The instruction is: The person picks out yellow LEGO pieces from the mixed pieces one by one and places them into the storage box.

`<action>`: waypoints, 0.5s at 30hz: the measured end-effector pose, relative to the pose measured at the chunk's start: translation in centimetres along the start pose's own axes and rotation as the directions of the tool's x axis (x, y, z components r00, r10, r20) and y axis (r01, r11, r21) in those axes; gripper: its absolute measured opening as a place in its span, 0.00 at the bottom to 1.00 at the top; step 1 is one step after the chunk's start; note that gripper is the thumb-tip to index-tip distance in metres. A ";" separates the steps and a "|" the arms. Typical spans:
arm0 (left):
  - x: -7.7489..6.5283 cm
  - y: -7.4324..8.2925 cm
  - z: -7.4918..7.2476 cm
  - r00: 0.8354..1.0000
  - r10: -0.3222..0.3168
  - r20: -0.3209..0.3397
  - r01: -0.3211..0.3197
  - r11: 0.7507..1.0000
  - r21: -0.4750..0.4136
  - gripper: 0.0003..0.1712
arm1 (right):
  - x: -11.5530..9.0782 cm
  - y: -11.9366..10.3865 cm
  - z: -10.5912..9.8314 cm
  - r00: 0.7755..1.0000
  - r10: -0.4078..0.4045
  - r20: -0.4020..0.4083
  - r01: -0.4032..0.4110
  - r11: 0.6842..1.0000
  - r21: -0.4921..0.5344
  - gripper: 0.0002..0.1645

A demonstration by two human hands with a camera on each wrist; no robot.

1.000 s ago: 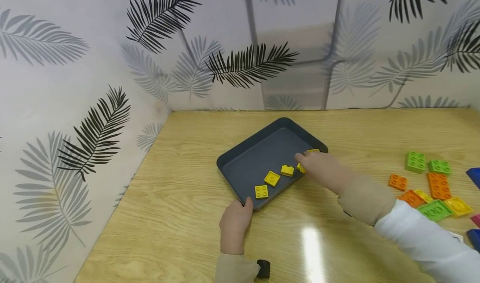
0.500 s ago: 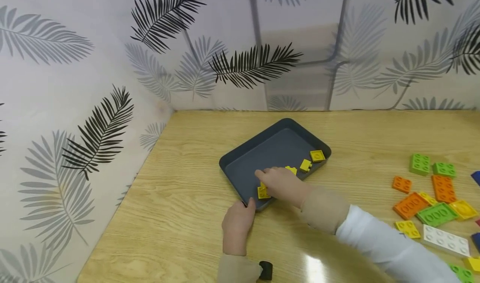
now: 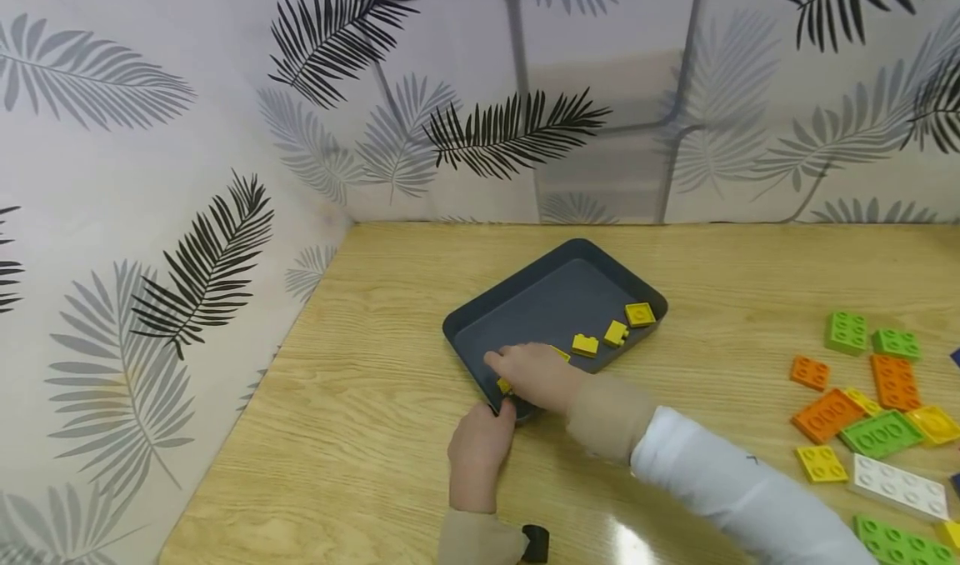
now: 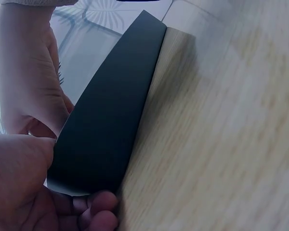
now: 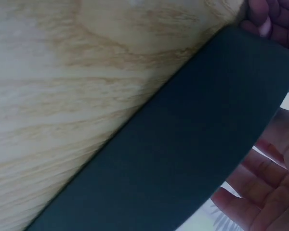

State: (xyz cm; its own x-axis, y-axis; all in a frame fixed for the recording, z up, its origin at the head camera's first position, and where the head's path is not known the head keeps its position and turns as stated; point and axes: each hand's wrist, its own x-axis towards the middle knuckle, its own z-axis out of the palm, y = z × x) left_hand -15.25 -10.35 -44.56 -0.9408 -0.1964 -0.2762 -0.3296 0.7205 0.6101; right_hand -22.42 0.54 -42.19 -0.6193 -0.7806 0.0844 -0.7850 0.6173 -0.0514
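A dark grey tray (image 3: 517, 298) lies slanted on the table. My left hand (image 3: 480, 444) grips its near left corner; in the left wrist view that hand's thumb (image 4: 24, 159) is at the rim and its curled fingertips (image 4: 103, 207) are low against the outer wall. Reaching over the front wall, my right hand (image 3: 536, 373) pinches a small yellow toy brick (image 3: 505, 386), mostly covered by the fingers, near that corner. Other yellow bricks lie along the tray's front side: one partly hidden behind the right hand, then more (image 3: 585, 346) towards the right corner.
On the right of the table lie several loose bricks: green (image 3: 847, 332), orange (image 3: 896, 382), yellow (image 3: 821, 463) and a long white one (image 3: 898, 486). A leaf-patterned curtain (image 3: 600, 157) stands along the back and left edges of the table.
My right hand has moved left along the tray's front side, from the bricks near the right corner to the one at the near left corner, which has shifted left. My left hand stays on the tray.
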 end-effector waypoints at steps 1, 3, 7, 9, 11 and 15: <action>-0.1 0.1 0.0 1.000 -0.002 0.004 0.002 1.000 -0.005 0.20 | 0.0 0.1 0.1 1.000 0.013 0.018 -0.013 1.000 0.009 0.22; -0.1 0.3 0.1 1.000 -0.008 0.012 0.008 1.000 -0.007 0.19 | -0.2 0.3 0.0 0.999 0.032 0.037 -0.033 0.999 0.025 0.22; 0.0 0.3 0.3 1.000 -0.024 0.003 0.024 1.000 0.015 0.18 | -1.1 1.0 -0.4 0.998 0.058 0.033 -0.060 0.996 0.072 0.21; 0.2 0.3 0.5 1.000 -0.025 -0.009 0.026 0.999 0.033 0.18 | -1.7 1.4 -0.7 0.997 0.070 0.034 -0.073 0.992 0.101 0.20; 0.3 0.2 0.6 1.000 -0.025 -0.014 0.026 0.999 0.043 0.18 | -2.4 2.0 -1.0 0.995 0.093 0.039 -0.097 0.988 0.122 0.20; 0.5 0.0 0.7 1.000 -0.026 -0.012 0.027 0.998 0.056 0.18 | -4.3 3.5 -1.7 0.987 0.150 0.048 -0.155 0.980 0.127 0.21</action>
State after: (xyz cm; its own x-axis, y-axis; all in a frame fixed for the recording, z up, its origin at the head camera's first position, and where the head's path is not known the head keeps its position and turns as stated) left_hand -15.65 -9.94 -45.19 -0.9327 -0.2234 -0.2832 -0.3499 0.7509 0.5601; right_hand -22.45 6.19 -41.02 -0.7303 -0.6826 0.0279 -0.6743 0.7137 -0.1895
